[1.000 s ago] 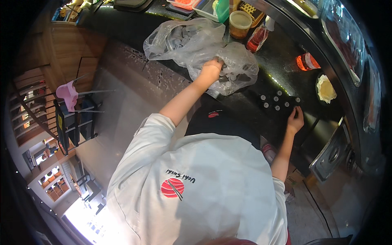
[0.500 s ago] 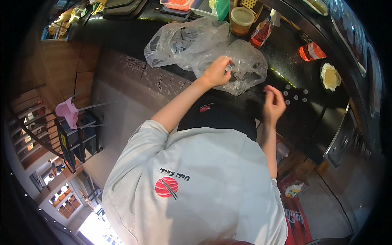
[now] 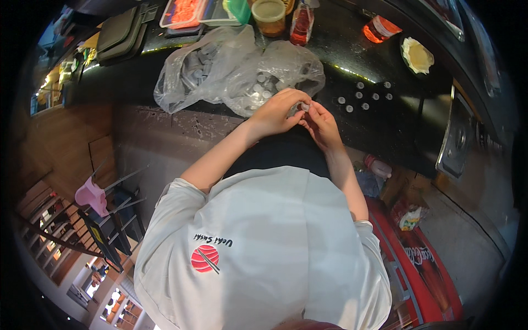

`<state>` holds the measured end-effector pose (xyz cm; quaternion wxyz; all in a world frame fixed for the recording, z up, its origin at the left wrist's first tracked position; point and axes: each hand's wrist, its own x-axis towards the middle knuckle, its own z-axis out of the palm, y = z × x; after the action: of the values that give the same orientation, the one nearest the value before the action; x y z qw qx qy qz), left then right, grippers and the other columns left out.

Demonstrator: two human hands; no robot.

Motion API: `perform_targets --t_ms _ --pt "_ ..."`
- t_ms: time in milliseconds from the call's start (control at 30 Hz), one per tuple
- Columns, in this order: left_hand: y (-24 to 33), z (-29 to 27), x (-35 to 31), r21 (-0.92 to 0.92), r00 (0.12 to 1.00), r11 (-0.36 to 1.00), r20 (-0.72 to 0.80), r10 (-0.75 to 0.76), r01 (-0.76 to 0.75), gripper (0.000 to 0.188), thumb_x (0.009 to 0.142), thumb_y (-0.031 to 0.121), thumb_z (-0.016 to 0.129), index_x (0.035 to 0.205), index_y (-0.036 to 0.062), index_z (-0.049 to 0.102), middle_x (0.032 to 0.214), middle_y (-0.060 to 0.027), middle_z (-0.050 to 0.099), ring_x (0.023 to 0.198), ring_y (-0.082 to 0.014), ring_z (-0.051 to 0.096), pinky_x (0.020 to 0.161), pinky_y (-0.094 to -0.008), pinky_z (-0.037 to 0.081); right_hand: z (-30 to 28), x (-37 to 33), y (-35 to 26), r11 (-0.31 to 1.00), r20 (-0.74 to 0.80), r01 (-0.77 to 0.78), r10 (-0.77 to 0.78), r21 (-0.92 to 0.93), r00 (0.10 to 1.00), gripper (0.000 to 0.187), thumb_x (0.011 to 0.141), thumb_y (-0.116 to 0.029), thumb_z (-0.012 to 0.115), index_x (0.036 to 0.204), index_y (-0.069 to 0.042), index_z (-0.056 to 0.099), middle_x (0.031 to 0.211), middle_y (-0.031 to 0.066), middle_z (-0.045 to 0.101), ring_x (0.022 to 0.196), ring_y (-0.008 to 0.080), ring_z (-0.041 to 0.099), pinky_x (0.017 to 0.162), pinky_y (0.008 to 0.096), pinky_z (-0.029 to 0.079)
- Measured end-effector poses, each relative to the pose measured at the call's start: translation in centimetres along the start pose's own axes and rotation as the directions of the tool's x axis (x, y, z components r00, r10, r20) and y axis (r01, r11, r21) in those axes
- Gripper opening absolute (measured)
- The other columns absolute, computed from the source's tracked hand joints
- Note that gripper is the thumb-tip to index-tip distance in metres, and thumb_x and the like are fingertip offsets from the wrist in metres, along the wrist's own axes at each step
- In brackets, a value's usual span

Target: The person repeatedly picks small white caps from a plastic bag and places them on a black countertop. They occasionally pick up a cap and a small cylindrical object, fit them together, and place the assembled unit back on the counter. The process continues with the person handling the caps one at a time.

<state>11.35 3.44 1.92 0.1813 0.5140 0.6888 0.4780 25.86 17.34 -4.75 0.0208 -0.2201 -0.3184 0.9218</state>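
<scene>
My left hand (image 3: 275, 113) and my right hand (image 3: 323, 126) meet in front of the counter edge. A small clear round-topped container (image 3: 304, 107) sits between their fingertips, and both hands pinch it; the fingers hide most of it. Just beyond my left hand lies a clear plastic bag (image 3: 300, 59) with small pale round pieces (image 3: 263, 82) in its opening. A second clear bag (image 3: 170, 82), to its left, holds many small greyish translucent pieces (image 3: 201, 65). Several small round containers (image 3: 358, 95) stand in loose rows on the black counter to the right.
Along the back stand a tub of orange shreds (image 3: 184, 12), a green-edged container (image 3: 236, 14), a round tub (image 3: 268, 19) and a red bottle (image 3: 302, 25). Farther right are an orange-red container (image 3: 379, 29) and a pale ruffled dish (image 3: 418, 56). Dark trays (image 3: 121, 33) lie at far left.
My left hand has come back from the bag, and my right hand has moved left to meet it at the small container. More small containers stand on the counter. The view has shifted.
</scene>
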Motion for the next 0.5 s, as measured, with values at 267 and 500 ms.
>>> perform_targets --t_ms 267,500 --pt "0.4 0.8 -1.1 -0.051 0.97 0.985 0.189 -0.151 0.164 0.019 0.088 0.003 0.066 0.107 0.0049 0.066 0.112 -0.0118 0.068 0.105 -0.0303 0.067 0.091 -0.0367 0.053 -5.0 -3.9 -7.3 -0.003 -0.028 -0.043 -0.716 -0.999 0.697 0.026 0.081 -0.004 0.074 0.107 -0.003 0.073 0.098 0.016 0.069 0.087 0.0335 0.069 0.077 0.0389 0.054" --pt "-0.2 0.5 -1.4 0.005 0.971 0.994 0.211 -0.109 0.11 0.015 0.089 0.003 0.064 0.103 0.0058 0.068 0.111 -0.0112 0.068 0.103 -0.0317 0.067 0.087 -0.0377 0.054 -6.8 -1.9 -7.3 -0.199 -0.03 -0.18 -0.585 -0.963 0.81 0.026 0.081 -0.01 0.076 0.106 -0.006 0.075 0.098 0.0158 0.068 0.094 0.0369 0.066 0.081 0.0442 0.054"
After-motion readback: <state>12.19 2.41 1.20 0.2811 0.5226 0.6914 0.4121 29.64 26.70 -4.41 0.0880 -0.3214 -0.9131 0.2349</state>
